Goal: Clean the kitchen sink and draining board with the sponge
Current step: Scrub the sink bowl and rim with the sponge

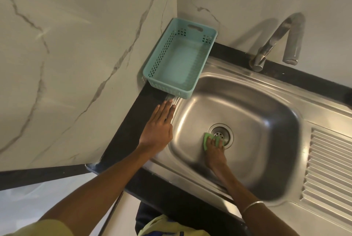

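The stainless steel sink [253, 106] fills the middle of the view, with its round drain [221, 133] at the bottom of the bowl. My right hand [215, 153] reaches down into the bowl and presses a green sponge [206, 141] against the floor just left of the drain; my fingers cover most of the sponge. My left hand [159, 127] lies flat, fingers together, on the sink's left rim and the black counter, holding nothing. The ribbed draining board [329, 171] lies to the right of the bowl.
An empty teal plastic basket [152, 72] stands at the back left, partly over the sink's corner. A chrome tap [274, 43] rises behind the bowl. Marble-look walls close off the left and back. The black counter [131, 121] edges the sink.
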